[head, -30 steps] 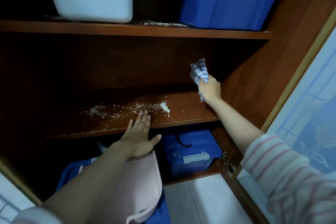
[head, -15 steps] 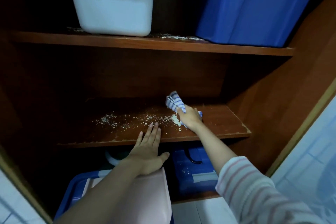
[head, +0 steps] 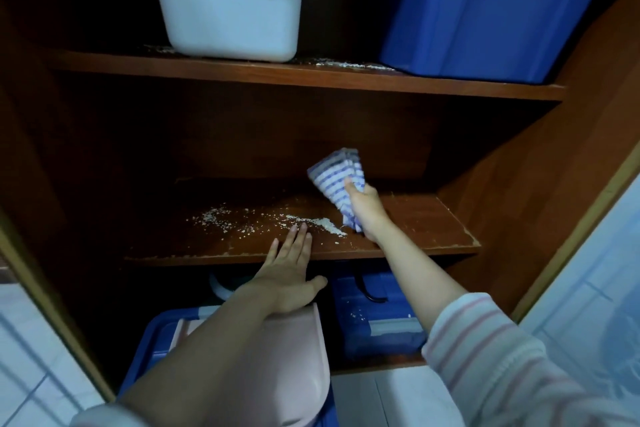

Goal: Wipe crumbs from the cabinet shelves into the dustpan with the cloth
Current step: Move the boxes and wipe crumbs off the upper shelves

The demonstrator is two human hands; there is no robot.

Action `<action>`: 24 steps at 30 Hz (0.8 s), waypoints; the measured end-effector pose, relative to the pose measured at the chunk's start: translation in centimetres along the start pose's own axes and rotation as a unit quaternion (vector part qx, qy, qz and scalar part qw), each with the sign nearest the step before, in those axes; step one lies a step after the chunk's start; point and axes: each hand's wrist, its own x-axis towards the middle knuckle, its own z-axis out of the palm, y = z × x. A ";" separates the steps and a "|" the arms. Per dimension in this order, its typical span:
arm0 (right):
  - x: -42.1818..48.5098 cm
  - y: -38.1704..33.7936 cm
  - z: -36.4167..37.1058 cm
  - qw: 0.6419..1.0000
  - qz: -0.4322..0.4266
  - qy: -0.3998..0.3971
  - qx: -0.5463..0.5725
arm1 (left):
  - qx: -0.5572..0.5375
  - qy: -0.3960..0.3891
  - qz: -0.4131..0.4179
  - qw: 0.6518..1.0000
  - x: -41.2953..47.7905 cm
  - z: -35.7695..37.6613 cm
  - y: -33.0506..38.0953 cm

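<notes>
On the middle shelf (head: 433,225), crumbs (head: 277,222) are lying in a loose band that is ending in a denser white heap just beside the striped cloth (head: 337,177). The right hand (head: 365,208) is gripping the bunched cloth, fingers curled tight round it, and the cloth's lower tail is touching the shelf at the heap's right end. The left hand (head: 289,274) is resting flat on the shelf's front edge, fingers straight and close together, thumb spread below the lip. The pink dustpan (head: 298,357) is lying lower down under the left forearm, on a blue lid (head: 156,333), not up against the edge.

To sweep well, I judge the pan's mouth should be sitting snug under the lip before the cloth is drawn forward, flat and slow, so grains are not flicking onto the blue box (head: 377,315) below, which is already carrying some. More crumbs are showing on the upper shelf (head: 311,76) between the white bin (head: 228,10) and blue tub (head: 485,10).

No brand, label or writing is readable anywhere.
</notes>
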 end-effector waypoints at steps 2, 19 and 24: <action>-0.4 -0.7 -1.8 0.999 -0.007 0.047 -0.002 | -0.024 -0.002 0.011 1.000 -0.3 -0.3 -0.2; -3.8 2.2 3.4 0.998 0.012 0.035 -0.057 | -0.073 0.110 -0.239 0.962 -7.5 0.4 -11.4; -3.7 0.1 1.9 0.990 0.028 0.078 0.117 | -0.112 0.113 -0.229 0.960 -8.3 -0.1 -11.9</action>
